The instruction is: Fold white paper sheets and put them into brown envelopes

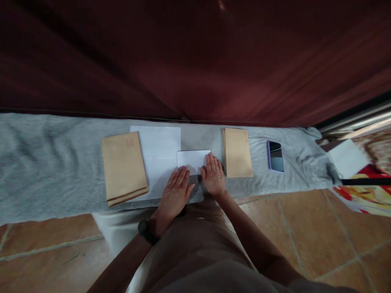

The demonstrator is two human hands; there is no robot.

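Note:
My left hand [175,193] lies flat, fingers stretched together, pressing the near edge of a small folded white paper [193,158] on the grey cloth [55,162]. My right hand [214,175] also lies flat, its fingers resting on the paper's right end. Behind and left of the folded paper sits a stack of white sheets [157,148]. A pile of brown envelopes [124,167] lies to the left, and a second brown pile [237,151] just right of my right hand. A dark band circles my left wrist.
A phone [275,156] in a lilac case lies face up on the cloth, right of the envelopes. A dark red curtain [195,61] hangs behind the cloth. Orange floor tiles [305,228] lie in front. White paper [348,158] and colourful fabric [366,195] lie at far right.

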